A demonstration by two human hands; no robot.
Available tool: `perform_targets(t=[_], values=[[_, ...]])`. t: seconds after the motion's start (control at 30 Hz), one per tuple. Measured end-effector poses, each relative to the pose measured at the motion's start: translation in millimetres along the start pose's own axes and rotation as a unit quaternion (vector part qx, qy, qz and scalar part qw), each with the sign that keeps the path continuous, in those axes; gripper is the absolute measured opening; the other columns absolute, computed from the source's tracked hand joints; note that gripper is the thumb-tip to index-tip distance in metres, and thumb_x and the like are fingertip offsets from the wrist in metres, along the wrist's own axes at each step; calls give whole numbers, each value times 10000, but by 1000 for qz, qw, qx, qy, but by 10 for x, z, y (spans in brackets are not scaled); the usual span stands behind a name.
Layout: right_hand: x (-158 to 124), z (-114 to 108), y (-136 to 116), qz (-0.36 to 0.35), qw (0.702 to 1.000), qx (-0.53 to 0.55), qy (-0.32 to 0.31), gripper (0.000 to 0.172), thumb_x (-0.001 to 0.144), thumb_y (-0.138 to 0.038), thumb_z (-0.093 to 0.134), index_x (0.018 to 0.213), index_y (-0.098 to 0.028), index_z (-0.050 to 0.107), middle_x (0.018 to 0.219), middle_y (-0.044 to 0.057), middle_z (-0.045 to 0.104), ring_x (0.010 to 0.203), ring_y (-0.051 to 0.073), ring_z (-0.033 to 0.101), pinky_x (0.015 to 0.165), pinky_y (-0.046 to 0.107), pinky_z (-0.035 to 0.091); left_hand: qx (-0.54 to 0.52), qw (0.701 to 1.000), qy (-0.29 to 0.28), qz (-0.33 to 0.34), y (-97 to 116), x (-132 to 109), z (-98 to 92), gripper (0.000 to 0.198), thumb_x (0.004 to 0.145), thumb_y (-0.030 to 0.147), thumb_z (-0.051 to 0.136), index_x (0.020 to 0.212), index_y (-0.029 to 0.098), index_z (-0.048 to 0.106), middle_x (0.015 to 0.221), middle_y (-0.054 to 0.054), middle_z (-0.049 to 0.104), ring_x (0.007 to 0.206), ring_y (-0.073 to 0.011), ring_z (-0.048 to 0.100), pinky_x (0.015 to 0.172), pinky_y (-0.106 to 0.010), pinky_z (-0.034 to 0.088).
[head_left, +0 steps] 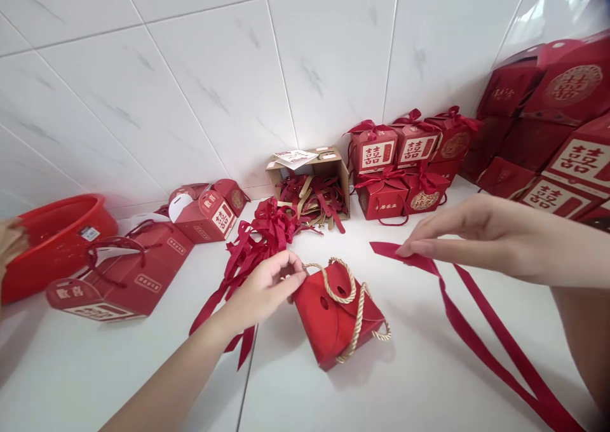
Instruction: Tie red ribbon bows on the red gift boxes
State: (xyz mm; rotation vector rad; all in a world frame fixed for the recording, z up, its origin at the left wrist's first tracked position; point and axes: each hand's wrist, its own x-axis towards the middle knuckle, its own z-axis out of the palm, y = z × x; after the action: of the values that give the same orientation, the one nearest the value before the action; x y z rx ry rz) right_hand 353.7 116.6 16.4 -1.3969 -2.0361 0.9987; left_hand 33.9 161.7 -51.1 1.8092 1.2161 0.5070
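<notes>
A small red gift box (313, 321) with two round holes in its top sits on the white surface in front of me. Twisted gold cord (358, 330) loops over it and hangs down its side. My left hand (275, 284) is closed at the box's left corner, thumb on the edge; its fingertips are partly hidden, close to the cord's end. To the right of the box, my right hand (452, 235) pinches the end of a dark red ribbon (490, 362), which trails down to the lower right.
Loose ribbons (252, 241) lie left of the box. A cardboard carton (343, 171) of red and gold strips stands behind. Bow-tied boxes (381, 197) are stacked nearby, more boxes (562, 140) at right. Handled boxes (138, 273) and a red basin (57, 241), touched by another person's hand, are left.
</notes>
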Motion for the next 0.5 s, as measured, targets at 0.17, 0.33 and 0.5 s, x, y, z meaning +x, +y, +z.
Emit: perform_targets(t=[0.17, 0.33, 0.5], values=[[182, 232, -88, 5, 996, -19, -85, 404, 896, -510, 524, 704, -176, 645, 638, -19, 398, 582, 104, 312, 506, 267, 259, -51, 993, 82, -64, -129, 120, 32, 189, 861, 344, 500, 954, 212, 598, 977, -49, 662, 954, -240, 619, 835, -375, 476], [200, 254, -47, -6, 993, 2, -117, 368, 907, -490, 515, 799, -173, 668, 663, -17, 409, 599, 109, 313, 518, 271, 246, -152, 988, 11, -9, 53, 13, 26, 434, 843, 288, 571, 1262, 295, 458, 1256, -55, 602, 1211, -232, 529, 967, -383, 435], [232, 291, -28, -4, 992, -6, -122, 389, 899, -511, 516, 761, -179, 663, 650, -16, 414, 584, 109, 317, 511, 268, 248, -166, 986, 2, 25, 189, -13, 130, 453, 801, 245, 642, 1226, 246, 483, 959, -33, 636, 918, -187, 626, 836, -332, 490]])
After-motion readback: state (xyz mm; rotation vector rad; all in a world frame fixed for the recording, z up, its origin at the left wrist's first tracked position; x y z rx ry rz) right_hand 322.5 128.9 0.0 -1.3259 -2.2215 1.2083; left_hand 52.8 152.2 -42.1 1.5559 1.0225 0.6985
